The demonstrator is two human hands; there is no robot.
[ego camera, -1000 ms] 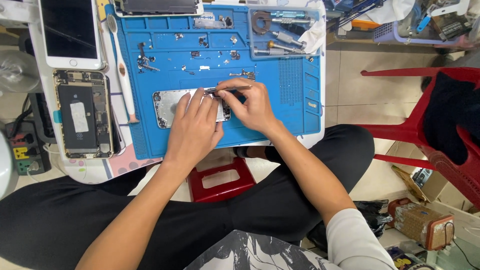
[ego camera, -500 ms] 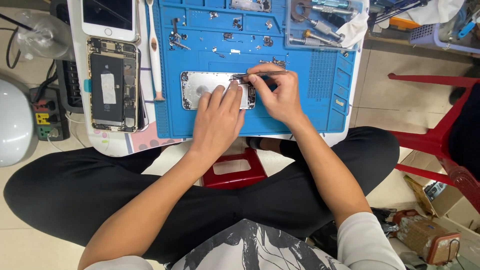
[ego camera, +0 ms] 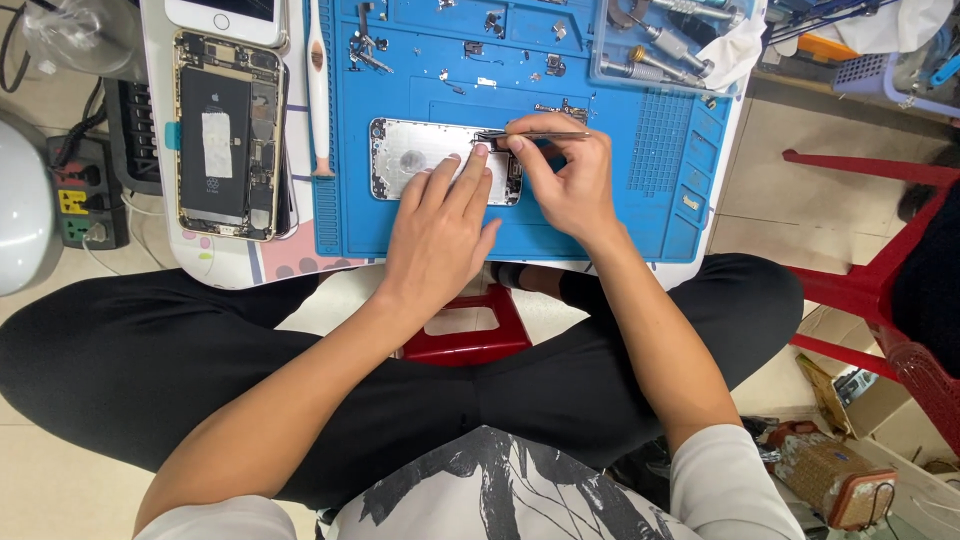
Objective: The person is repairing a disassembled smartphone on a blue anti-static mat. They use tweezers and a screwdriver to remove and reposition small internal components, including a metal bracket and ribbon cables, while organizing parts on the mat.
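Two hands: left hand (ego camera: 437, 225) presses the sideways-lying housing (ego camera: 415, 160), right hand (ego camera: 560, 180) pinches tweezers (ego camera: 530, 135) seemingly pointing left.

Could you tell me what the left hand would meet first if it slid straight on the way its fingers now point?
Probably the tweezers held by the right hand: the left hand points up-right across the phone housing towards their tip.

I see an opened phone (ego camera: 226, 135) lying left of the blue mat (ego camera: 680, 190), a power strip (ego camera: 85, 195) on the floor, and a red chair (ego camera: 880, 270) at right.
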